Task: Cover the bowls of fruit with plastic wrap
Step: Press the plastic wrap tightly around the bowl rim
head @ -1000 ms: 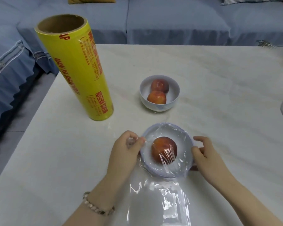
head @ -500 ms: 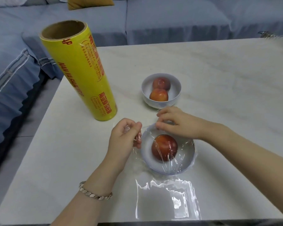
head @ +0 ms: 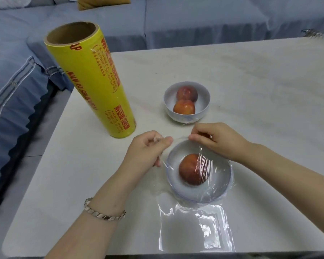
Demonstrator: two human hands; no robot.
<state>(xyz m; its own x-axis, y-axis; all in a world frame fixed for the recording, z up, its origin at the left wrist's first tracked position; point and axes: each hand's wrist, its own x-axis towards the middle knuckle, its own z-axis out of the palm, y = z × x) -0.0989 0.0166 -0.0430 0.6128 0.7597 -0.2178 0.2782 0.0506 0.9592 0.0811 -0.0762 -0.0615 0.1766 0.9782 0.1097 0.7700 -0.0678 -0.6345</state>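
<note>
A white bowl [head: 221,191] with one red fruit [head: 190,170] stands near the table's front edge, with clear plastic wrap [head: 204,165] stretched over it. My left hand [head: 148,152] pinches the wrap at the bowl's far-left rim. My right hand [head: 217,139] pinches the same strip at the far rim, reaching across the bowl. A loose tail of wrap [head: 195,230] lies flat on the table in front of the bowl. Behind, a second white bowl [head: 168,103] holds two red fruits [head: 184,107], with no wrap across its top. The yellow wrap roll [head: 94,85] stands upright at the left.
The pale table [head: 251,86] ends close on the left and front sides. A blue sofa [head: 195,19] runs along the back and left. A small metal object [head: 310,32] lies at the far right corner.
My right hand left the bowl's right side, crossed over it and now pinches the wrap at the far rim. The left hand keeps its pinch at the left rim.
</note>
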